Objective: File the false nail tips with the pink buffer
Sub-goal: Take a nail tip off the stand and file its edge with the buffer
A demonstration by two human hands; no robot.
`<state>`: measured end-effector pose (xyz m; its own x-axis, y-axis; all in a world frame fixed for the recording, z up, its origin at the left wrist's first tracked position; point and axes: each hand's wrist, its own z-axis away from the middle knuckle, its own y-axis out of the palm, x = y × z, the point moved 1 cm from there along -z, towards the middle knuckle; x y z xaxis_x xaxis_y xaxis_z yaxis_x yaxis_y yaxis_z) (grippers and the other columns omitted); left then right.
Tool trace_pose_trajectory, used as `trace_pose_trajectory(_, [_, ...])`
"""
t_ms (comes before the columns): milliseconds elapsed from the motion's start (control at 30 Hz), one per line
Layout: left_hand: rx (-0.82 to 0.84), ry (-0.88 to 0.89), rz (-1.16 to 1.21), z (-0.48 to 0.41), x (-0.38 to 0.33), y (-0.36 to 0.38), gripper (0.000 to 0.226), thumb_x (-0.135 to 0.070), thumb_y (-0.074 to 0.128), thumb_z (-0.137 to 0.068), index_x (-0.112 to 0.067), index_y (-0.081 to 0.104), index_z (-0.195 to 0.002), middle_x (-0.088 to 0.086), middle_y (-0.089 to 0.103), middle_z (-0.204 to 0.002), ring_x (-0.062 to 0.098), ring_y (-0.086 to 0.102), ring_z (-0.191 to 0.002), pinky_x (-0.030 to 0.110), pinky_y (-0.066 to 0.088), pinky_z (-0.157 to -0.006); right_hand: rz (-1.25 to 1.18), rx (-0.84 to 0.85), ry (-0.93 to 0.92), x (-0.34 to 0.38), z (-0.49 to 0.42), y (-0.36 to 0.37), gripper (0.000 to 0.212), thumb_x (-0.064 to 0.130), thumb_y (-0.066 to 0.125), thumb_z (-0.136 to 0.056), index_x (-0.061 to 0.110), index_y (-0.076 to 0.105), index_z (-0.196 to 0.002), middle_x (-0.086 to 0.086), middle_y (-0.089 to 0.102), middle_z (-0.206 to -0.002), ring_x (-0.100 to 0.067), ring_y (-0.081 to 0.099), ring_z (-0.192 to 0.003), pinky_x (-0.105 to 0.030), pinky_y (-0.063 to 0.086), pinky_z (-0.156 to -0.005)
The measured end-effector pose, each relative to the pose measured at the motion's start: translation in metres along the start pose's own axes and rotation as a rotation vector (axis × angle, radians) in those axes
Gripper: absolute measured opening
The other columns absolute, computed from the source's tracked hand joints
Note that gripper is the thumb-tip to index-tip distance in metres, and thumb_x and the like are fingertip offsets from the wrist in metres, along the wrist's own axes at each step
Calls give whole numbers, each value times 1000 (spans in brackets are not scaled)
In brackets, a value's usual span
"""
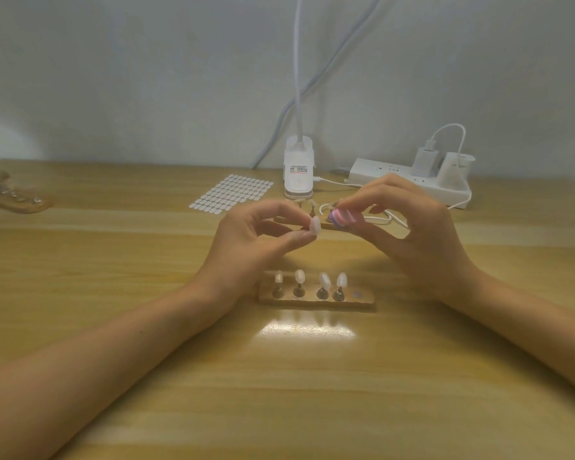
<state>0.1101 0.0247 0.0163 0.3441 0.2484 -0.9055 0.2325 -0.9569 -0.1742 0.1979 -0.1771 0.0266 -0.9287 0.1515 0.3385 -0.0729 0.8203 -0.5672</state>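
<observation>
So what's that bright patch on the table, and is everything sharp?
Head view: the bright patch is light glaring off the glossy table, in front of the nail stand. Head view: the pink buffer in the right hand and the nail tip in the left hand look slightly blurred.

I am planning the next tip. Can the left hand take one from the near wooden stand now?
Probably not yet: the left hand is pinching a nail tip. The wooden stand lies close by, nothing between, so the way looks free once that tip is set down.
</observation>
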Motion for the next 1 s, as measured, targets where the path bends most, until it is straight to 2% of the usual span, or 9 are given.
trace_pose_trajectory(133, [25, 16, -43, -1, -2, 2, 6, -12, 79, -84, -15, 75, -85, 1, 76, -91, 18, 74, -79, 24, 57, -70, 16, 15, -22, 2, -2, 2, 18, 14, 76, -89, 11, 74, -107, -4, 71, -97, -14, 64, -93, -22, 49, -81])
trace_pose_trajectory(300, [22, 10, -65, -1, -2, 2, 6, -12, 80, -84, -16, 76, -83, -7, 74, -81, 0, 63, -63, 14, 49, -60, 4, -3, -65, 10, -5, 3, 17, 15, 75, -89, 9, 74, -105, -2, 71, -98, -13, 65, -91, -29, 52, -81])
trace_pose_trajectory(467, [43, 46, -145, -1, -2, 2, 12, -14, 81, -83, -22, 74, -78, -14, 73, -75, -4, 58, -60, 9, 45, -61, -4, 36, -103, 11, -6, 6, 16, 7, 76, -87, 4, 76, -102, -9, 72, -99, -22, 69, -93, -39, 56, -81])
trace_pose_trajectory(533, [52, 45, -146, 0, -3, 3, 11, -19, 82, -81, -24, 73, -77, -17, 71, -73, -4, 56, -59, 8, 44, -62, -7, 26, -103, 11, -5, 6, 16, 6, 76, -86, 4, 76, -102, -8, 72, -99, -20, 69, -94, -39, 56, -82])
trace_pose_trajectory(633, [38, 57, -144, 1, -4, 4, 11, -33, 80, -76, -27, 71, -74, -20, 68, -69, -3, 52, -57, 9, 42, -58, 7, 52, -205, 16, -4, 11, 15, 9, 76, -87, 6, 78, -102, -7, 71, -99, -18, 69, -95, -33, 56, -83])
trace_pose_trajectory(767, [27, 41, -132, -1, -1, 2, 11, -17, 81, -83, -23, 73, -77, -16, 70, -71, -3, 52, -56, 10, 41, -57, 14, 0, -101, 10, -6, 7, 16, 5, 77, -86, 4, 77, -101, -9, 72, -96, -21, 69, -89, -39, 55, -78])
trace_pose_trajectory(900, [40, 44, -131, -1, -2, 3, 11, -17, 80, -83, -22, 72, -77, -17, 68, -68, -2, 49, -55, 11, 39, -55, -1, 52, -193, 15, -5, 13, 15, 6, 78, -86, 5, 78, -101, -8, 71, -97, -21, 69, -92, -36, 56, -81])
trace_pose_trajectory(1000, [26, 34, -122, -2, -1, 2, 9, -17, 80, -84, -21, 73, -79, -12, 71, -73, 1, 54, -60, 14, 44, -59, -12, 4, -120, 12, -8, 8, 16, 7, 76, -86, 4, 77, -102, -9, 72, -98, -19, 69, -92, -37, 56, -80])
